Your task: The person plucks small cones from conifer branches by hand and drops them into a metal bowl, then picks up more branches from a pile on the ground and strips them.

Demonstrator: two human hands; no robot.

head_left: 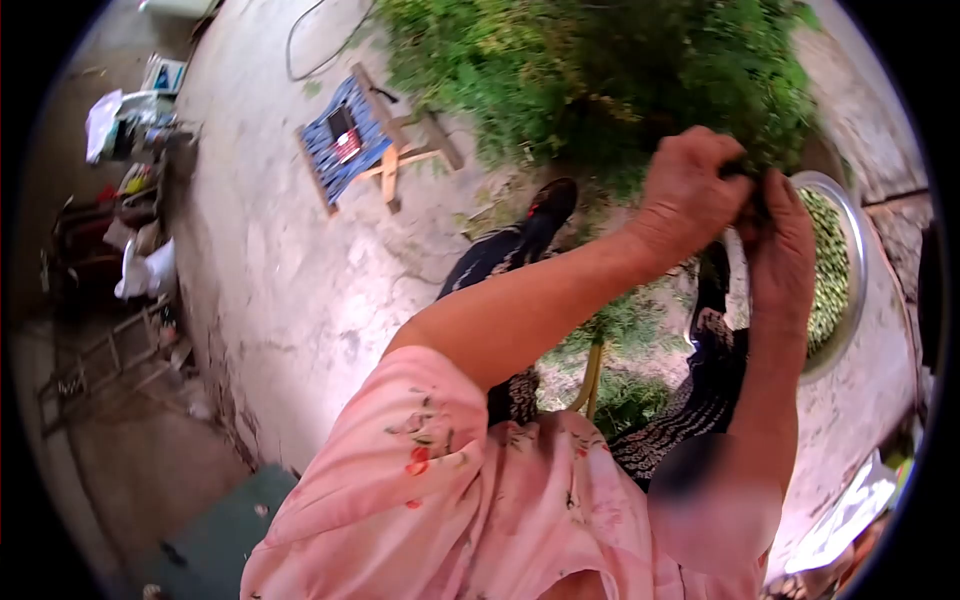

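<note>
My left hand (pixel 697 185) is closed, its fingertips pinched on a dark green plant sprig (pixel 762 150). Right beside it, my right hand (pixel 782 245) is raised with thumb and fingers pressed at the same sprig; shadow blurs the detail there. Just behind both hands lies a big heap of feathery green plants (pixel 600 80). A round metal bowl (pixel 858 275) stands to the right of my right hand, partly hidden by it. Inside are many small green pods or seeds (pixel 828 270).
A low wooden stool (pixel 350 130) with blue webbing stands left of the heap, a dark phone-like object on it. Loose green sprigs (pixel 635 400) lie between my legs. A cable (pixel 300 60) curls on the concrete floor (pixel 270 250). Clutter lines the far left.
</note>
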